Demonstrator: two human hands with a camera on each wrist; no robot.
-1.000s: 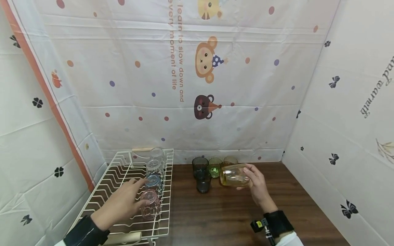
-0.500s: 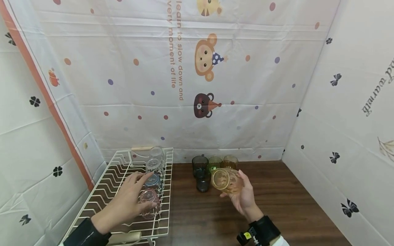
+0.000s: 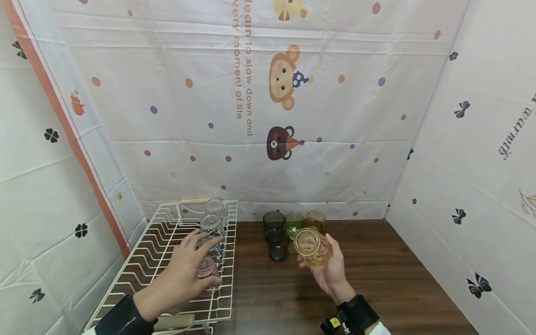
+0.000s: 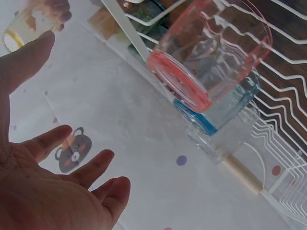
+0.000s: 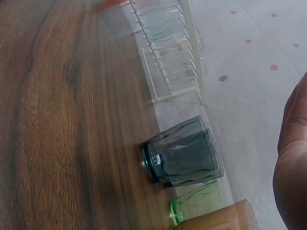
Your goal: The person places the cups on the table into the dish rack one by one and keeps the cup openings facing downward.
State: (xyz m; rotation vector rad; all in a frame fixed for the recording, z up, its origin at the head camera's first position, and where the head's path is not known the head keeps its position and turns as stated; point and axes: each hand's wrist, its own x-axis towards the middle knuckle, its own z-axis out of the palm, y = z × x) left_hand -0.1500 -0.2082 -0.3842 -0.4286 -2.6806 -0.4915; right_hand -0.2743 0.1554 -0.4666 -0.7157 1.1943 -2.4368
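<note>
Cupped from below in the right hand [image 3: 328,270], fingers curled round its side, the amber glass [image 3: 311,246] lies tipped with its mouth toward the camera, held in the air above the wooden table [image 3: 377,288] and just in front of the standing glasses. The left hand [image 3: 184,274] is slack and spread, fingers straight, hovering over the pink glass [image 3: 207,274] on the white wire rack [image 3: 142,265]; the wrist view shows the palm apart from it, gripping nothing. My worry: the amber glass rests on a loose palm grip while tilted, so it could roll off the fingers and hit the table or the glasses behind it; and the left hand could nudge the pink glass, which sits rim-to-rim against the blue one [image 3: 213,246] in a row that might shift on the wires. Count, near to far: 1 amber glass in hand; 4 glasses upside down on the rack, pink, blue and 2 clear [image 3: 212,218]; 4 standing on the table, 2 dark grey [image 3: 274,228], 1 green [image 3: 293,224], 1 brown [image 3: 315,219].
</note>
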